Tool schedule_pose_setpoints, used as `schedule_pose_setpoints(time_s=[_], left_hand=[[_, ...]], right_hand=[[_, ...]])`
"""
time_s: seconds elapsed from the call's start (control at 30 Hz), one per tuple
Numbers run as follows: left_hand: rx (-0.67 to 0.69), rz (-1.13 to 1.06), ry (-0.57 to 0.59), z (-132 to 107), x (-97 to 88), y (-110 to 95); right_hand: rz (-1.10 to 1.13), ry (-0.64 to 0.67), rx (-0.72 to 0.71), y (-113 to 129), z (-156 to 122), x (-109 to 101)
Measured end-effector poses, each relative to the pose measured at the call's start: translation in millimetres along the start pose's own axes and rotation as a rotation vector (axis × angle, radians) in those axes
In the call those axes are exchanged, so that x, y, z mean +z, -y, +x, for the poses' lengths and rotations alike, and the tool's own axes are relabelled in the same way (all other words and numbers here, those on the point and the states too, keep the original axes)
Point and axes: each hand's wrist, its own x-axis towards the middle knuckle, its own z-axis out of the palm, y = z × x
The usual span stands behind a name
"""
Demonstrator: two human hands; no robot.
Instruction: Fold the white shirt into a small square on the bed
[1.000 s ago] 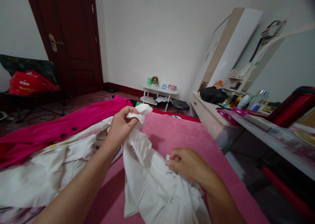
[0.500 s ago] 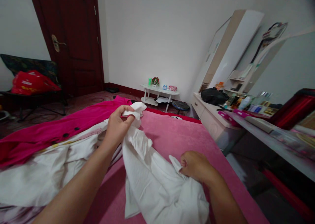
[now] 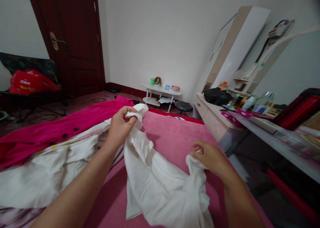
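A white garment (image 3: 160,184), crumpled and partly lifted, spreads over the pink bed cover (image 3: 172,129) in front of me. My left hand (image 3: 121,123) pinches one end of it between thumb and fingers, near the middle of the view. On the right, my right hand (image 3: 210,158) grips another edge, which is bunched up under the fingers. The cloth hangs in folds between both hands. To the left lie a bright pink button-up garment (image 3: 82,121) and more white clothing (image 3: 47,178), partly covered by my left forearm.
A low white table (image 3: 162,90) with small items stands by the far wall, a round stool (image 3: 183,106) beside it. Along the right are a dresser (image 3: 212,114) with bottles and a black bag (image 3: 217,97). At left, a red bag (image 3: 32,82) sits on a chair.
My right hand has moved slightly right and up, drawing its edge of the white garment with it, and its fingers have loosened from a tight fist. My left hand keeps its pinch almost unmoved.
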Motion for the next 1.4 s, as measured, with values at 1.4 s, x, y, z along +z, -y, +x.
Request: schedule_pose_setpoints(time_s=[1.4], left_hand=[[0.014, 0.357, 1.181, -14.8, -7.4, -12.4]], right_hand=[[0.763, -0.790, 0.176, 14.4, -2.5, -11.1]])
